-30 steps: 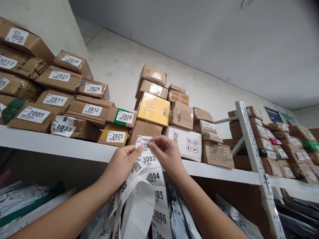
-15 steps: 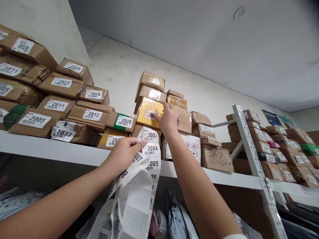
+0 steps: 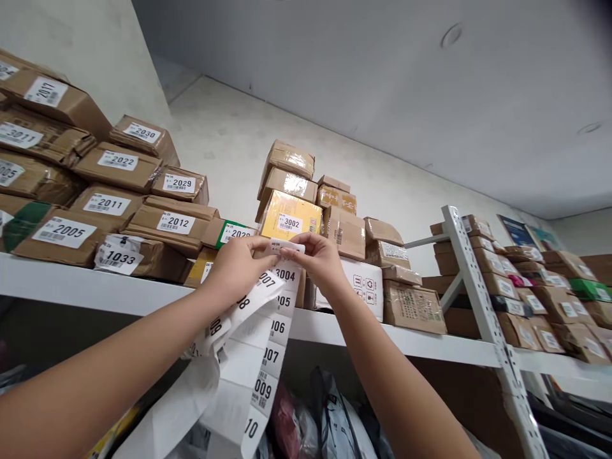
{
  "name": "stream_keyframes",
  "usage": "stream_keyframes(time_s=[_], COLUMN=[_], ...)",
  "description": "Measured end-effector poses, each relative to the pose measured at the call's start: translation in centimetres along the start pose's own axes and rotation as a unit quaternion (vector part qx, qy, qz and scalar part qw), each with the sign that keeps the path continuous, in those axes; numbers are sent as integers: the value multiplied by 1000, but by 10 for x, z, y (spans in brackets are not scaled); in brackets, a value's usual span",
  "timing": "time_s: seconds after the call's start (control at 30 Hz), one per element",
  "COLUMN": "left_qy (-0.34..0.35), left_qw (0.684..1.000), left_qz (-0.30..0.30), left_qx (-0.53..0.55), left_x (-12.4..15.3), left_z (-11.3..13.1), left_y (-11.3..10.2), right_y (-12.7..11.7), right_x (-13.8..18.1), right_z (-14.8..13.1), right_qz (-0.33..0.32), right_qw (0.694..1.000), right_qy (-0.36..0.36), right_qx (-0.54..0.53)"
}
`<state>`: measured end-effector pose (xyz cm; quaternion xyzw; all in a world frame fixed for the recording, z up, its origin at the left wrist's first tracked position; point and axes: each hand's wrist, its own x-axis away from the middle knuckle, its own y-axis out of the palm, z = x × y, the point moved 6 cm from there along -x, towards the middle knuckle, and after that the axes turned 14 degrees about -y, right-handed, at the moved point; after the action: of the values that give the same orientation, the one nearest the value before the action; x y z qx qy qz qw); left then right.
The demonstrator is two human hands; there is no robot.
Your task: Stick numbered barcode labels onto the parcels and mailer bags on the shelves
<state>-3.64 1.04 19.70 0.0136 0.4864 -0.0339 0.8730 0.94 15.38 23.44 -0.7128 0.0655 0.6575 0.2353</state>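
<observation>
Between both hands hangs a long strip of numbered barcode labels (image 3: 280, 328), looping down in front of the shelf. My left hand (image 3: 241, 261) pinches the strip near its top end. The fingers of my right hand (image 3: 321, 258) are closed on the top label, of which only a part shows. Just above the hands sits a yellow box (image 3: 299, 210) bearing a label (image 3: 289, 223) that reads 3002. Partly behind my left hand is a green-and-brown box (image 3: 220, 233). A white carton (image 3: 366, 280) stands behind my right wrist.
Stacked cardboard boxes with number labels (image 3: 67, 231) fill the left of the white shelf (image 3: 325, 326). More boxes (image 3: 415, 306) stand to the right, beside a perforated metal upright (image 3: 471, 274). Plastic-wrapped parcels (image 3: 329, 408) lie below the shelf.
My right hand has come down from the yellow box to the top of the label strip. The 3002 label on the box is now uncovered. My left hand has risen slightly with the strip.
</observation>
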Motion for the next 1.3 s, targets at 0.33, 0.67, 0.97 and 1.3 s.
stream_keyframes(time_s=[0.33, 0.67, 0.97, 1.3], left_qy=[-21, -87, -83, -55], left_qw=[996, 981, 964, 970], left_qz=[8, -106, -174, -170], left_qx=[88, 139, 183, 164], left_x=[-27, -26, -30, -34], left_z=[-5, -8, -11, -12], left_y=[15, 23, 18, 22], right_y=[0, -31, -38, -4], right_x=[-3, -97, -165, -131], right_z=[-3, -25, -23, -31], right_qz=[100, 192, 114, -92], right_qw=[990, 941, 840, 837], right_qy=[-95, -185, -192, -255], right_qx=[27, 210, 494, 476])
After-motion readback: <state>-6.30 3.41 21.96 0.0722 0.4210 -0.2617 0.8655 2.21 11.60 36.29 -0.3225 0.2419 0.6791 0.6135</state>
